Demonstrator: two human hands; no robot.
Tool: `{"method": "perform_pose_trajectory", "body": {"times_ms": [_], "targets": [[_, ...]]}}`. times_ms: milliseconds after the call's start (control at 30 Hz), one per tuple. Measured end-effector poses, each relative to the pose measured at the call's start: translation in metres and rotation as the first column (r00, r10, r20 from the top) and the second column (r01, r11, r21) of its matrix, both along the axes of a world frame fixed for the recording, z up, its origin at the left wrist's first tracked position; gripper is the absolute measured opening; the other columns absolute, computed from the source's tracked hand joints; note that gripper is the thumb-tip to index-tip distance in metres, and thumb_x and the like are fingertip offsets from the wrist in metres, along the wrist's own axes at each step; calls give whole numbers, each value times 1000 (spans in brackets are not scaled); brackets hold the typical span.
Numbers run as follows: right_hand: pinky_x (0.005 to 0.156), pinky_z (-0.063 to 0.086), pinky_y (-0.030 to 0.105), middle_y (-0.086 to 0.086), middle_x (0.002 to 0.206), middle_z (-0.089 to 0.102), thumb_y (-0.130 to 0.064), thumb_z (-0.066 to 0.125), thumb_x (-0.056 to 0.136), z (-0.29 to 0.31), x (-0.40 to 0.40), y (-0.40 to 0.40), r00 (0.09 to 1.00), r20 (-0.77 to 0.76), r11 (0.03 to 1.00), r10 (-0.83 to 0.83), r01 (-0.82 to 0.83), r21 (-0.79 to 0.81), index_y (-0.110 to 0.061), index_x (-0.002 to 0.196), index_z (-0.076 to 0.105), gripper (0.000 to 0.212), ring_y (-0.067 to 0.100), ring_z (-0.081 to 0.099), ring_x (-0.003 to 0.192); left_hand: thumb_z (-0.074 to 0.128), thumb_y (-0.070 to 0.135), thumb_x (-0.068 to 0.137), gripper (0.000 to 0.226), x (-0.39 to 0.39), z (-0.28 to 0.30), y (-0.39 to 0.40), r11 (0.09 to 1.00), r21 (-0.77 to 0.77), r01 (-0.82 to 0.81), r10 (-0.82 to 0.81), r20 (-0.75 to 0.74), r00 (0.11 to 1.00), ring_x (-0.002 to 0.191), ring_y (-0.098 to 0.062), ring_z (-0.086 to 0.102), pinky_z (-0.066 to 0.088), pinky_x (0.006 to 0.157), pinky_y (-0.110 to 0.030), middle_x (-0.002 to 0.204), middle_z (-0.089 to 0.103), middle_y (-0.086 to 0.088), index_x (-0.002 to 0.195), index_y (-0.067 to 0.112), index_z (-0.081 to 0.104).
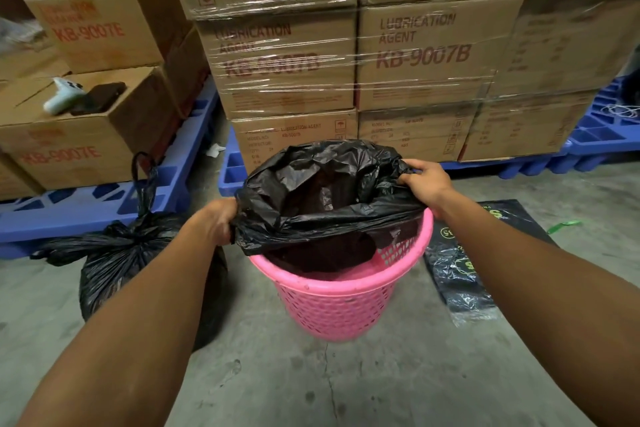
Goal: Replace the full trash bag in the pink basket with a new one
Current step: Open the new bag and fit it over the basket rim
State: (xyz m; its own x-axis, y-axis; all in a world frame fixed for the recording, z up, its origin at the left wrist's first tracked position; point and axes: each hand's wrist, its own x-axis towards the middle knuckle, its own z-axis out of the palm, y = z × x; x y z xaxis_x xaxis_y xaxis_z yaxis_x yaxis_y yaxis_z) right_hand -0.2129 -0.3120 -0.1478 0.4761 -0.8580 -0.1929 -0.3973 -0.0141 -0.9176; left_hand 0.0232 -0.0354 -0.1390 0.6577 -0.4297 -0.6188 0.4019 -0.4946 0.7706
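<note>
One tied full bag sits on the concrete floor just left of the pink basket, touching the left forearm. The left hand fists the new bag at the basket's left rim; the right hand pinches its far-right edge — mouth stretched open, near rim uncovered. One pack of bags lies right. Open floor in front. Boxes behind read "LUBRICATION AGENT KB-9007B".

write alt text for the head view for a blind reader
Both hands, left hand and right hand, stretch a new black bag open over the pink basket. A tied full bag sits on the floor left.
</note>
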Motion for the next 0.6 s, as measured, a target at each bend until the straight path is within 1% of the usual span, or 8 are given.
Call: {"method": "perform_pose_trajectory", "body": {"times_ms": [67,133,267,367,433,467,533,600], "targets": [[95,56,37,1,99,76,-9,69,75,3,0,3,1000,8,1000,9,-9,8,-29,120,70,49,21,72,93,40,15,103,37,-9,-4,5,1000,21,23,-23,-2,1000,60,-27,60,53,49,-24,63,66,-15,75,3,60],[95,56,35,4,102,75,-4,68,81,7,1,5,1000,25,1000,12,-12,26,-27,124,68,48,21,71,95,34,13,105,31,-14,-12,7,999,-49,-10,10,3,1000,68,-21,52,47,58,-30,77,55,-10,79,9,50],[91,57,37,9,107,74,-3,67,81,11,-3,11,997,83,996,-9,2,84,-28,117,71,44,25,71,94,35,7,103,26,-12,-24,6,993,-116,-37,40,21,999,72,-18,54,48,61,-32,85,54,-5,82,12,50],[74,60,37,15,99,73,0,60,86,20,-10,20,983,183,960,-12,-40,277,-22,103,71,31,28,71,81,35,5,102,27,-18,-22,8,993,-117,-13,14,9,1000,72,-17,53,55,49,-25,84,53,-5,81,12,50],[65,60,36,18,99,74,-7,62,86,21,-13,20,984,180,934,5,-69,352,-17,102,71,21,29,72,73,35,8,103,28,-24,-22,12,995,-104,-6,5,-15,1000,71,-17,52,51,39,-19,83,52,-4,80,13,49],[62,59,35,17,95,73,-11,63,86,20,-15,21,984,180,921,11,-80,382,-14,100,69,16,28,72,68,34,10,103,27,-21,-25,14,996,-88,-3,0,-33,999,72,-18,53,52,40,-21,84,52,-5,81,14,49],[58,58,32,14,86,73,-18,64,88,18,-18,21,982,191,902,13,-94,422,-13,99,66,13,25,72,61,37,17,101,24,-12,-27,17,999,-41,20,-22,-39,999,76,-25,57,59,56,-32,88,56,-9,84,13,52],[64,59,33,13,90,75,-29,65,87,15,-20,19,978,211,888,5,-102,448,-13,107,67,26,26,74,68,40,20,96,25,5,-24,18,999,-11,-36,36,56,998,86,-35,62,56,81,-50,98,63,-18,93,8,62]]}}
